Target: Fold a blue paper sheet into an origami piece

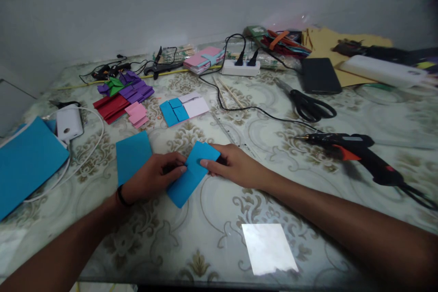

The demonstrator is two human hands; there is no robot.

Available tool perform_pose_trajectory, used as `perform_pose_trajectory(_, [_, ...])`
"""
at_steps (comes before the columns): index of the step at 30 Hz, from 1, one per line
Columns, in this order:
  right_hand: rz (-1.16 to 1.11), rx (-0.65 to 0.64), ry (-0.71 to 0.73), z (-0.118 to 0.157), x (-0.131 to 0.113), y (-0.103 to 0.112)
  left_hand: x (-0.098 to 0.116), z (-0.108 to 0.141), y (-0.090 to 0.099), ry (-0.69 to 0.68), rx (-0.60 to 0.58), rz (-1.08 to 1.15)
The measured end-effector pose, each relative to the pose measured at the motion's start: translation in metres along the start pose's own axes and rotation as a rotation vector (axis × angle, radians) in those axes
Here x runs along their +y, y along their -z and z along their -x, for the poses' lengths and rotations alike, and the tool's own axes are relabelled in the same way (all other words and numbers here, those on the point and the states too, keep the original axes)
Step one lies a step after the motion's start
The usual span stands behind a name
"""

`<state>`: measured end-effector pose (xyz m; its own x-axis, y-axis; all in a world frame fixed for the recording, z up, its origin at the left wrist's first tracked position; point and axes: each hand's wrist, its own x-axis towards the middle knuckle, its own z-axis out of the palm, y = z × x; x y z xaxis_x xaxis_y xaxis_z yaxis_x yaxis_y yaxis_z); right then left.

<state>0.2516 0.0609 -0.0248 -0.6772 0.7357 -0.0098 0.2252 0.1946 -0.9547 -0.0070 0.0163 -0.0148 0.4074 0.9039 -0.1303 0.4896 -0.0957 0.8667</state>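
Blue paper (192,174) spans left hand (153,174) to right hand (236,165).

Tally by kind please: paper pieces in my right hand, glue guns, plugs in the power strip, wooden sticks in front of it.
Blue rectangular paper piece in the right hand: 1
Black-and-orange glue gun: 1
Black plugs in the white power strip: 2
Thin pale wooden sticks: 2
Total: 6

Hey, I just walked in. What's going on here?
A person is holding a piece of blue paper between both hands: the left hand pinches its left edge, and the right hand grips its upper right end. Another blue piece lies by the left hand. Folded purple papers lie farther back, while scissors and a glue gun lie untouched on the right.
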Motion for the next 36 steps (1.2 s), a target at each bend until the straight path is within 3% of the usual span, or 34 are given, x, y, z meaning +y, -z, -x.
perform_pose_trajectory(36, [0.048,0.012,0.035,0.0005,0.0010,-0.0007,0.0000,-0.0008,0.0009,-0.042,0.005,-0.078])
